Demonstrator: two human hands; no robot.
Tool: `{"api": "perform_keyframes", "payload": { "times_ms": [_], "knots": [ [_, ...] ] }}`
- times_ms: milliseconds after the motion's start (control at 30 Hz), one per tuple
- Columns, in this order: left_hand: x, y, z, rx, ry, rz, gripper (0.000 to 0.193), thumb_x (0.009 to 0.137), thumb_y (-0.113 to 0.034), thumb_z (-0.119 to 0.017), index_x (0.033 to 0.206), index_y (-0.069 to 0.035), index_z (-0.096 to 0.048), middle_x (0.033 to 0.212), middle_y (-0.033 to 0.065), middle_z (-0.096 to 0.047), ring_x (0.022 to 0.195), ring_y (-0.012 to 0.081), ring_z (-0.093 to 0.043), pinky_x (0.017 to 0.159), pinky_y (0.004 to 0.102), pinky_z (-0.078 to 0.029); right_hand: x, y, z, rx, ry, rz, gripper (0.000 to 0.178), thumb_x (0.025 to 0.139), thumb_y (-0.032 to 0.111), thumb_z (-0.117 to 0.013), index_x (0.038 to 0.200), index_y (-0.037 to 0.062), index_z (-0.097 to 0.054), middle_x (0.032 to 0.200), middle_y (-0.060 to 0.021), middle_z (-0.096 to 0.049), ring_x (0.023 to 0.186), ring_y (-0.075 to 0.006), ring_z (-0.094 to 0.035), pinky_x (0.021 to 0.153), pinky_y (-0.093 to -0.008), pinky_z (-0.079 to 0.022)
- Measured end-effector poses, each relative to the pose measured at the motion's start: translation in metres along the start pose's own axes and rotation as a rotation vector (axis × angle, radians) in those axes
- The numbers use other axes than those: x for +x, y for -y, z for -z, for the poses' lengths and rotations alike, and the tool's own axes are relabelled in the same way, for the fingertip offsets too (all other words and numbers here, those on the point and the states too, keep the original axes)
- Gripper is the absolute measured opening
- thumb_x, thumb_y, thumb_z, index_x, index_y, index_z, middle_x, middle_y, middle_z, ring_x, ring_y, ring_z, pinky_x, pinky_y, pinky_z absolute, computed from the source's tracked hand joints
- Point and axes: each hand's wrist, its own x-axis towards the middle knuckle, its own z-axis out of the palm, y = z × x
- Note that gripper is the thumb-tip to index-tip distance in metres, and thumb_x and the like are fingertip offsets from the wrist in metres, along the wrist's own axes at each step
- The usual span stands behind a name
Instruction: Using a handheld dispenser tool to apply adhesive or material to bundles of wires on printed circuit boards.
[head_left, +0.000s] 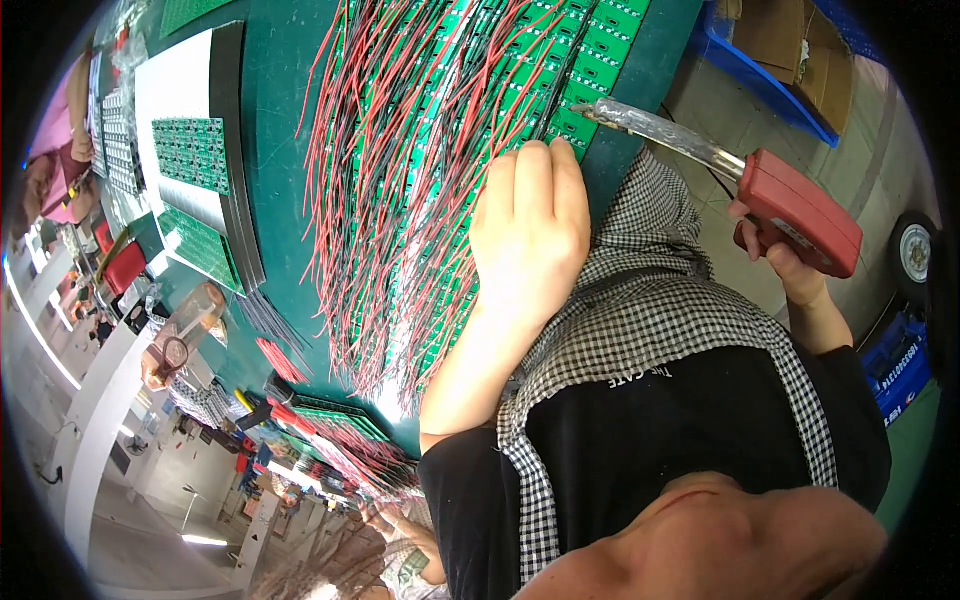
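My right hand (775, 250) is wrapped round the handle of a red soldering gun (805, 210). Its long metal barrel points left, and the tip is close to the edge of a green circuit board panel (605, 65). My left hand (535, 215) rests low over the panel with its fingers bent and close together. Thin black wires (562, 85) run to its fingertips, which are partly hidden by the hand itself. Many red and black wires (400, 200) lie across the panel in dense rows to the left of this hand.
Further left on the green tabletop (280, 110) are a smaller green board (190, 155) and loose red wires (280, 360). Wired boards (345, 425) are stacked toward the lower left. A blue bin with cardboard (780, 60) stands at the upper right. Other people sit across the bench.
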Motion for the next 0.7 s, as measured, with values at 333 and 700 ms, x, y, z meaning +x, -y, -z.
{"api": "perform_keyframes", "payload": {
  "times_ms": [333, 700],
  "knots": [
    [-0.005, 0.002, -0.002, 0.015, -0.038, -0.064, 0.023, 0.064, -0.003, -0.054, 0.086, 0.003, -0.057, 0.08, 0.0105, -0.051, 0.063, 0.0199, -0.05, 0.054, 0.0264, -0.043, 0.012, 0.017, -0.008, -0.145, -0.017, 0.13, 0.061, 0.07, 0.024, -0.069, 0.116, -0.0027, -0.04, 0.085, -0.0078, -0.055, 0.057, -0.0084, -0.047, 0.05, -0.0194, -0.037],
    [-0.002, 0.001, 0.0, -0.005, -0.013, 0.009, 0.025, 0.064, 0.0, -0.054, 0.088, -0.001, -0.059, 0.079, 0.0074, -0.052, 0.068, 0.0212, -0.052, 0.059, 0.0301, -0.044, 0.013, 0.019, -0.012, 0.014, -0.025, 0.05, 0.06, 0.069, 0.025, -0.069, 0.115, -0.0018, -0.041, 0.093, -0.0094, -0.056, 0.057, -0.0084, -0.046, 0.053, -0.0212, -0.037]
  ]
}}
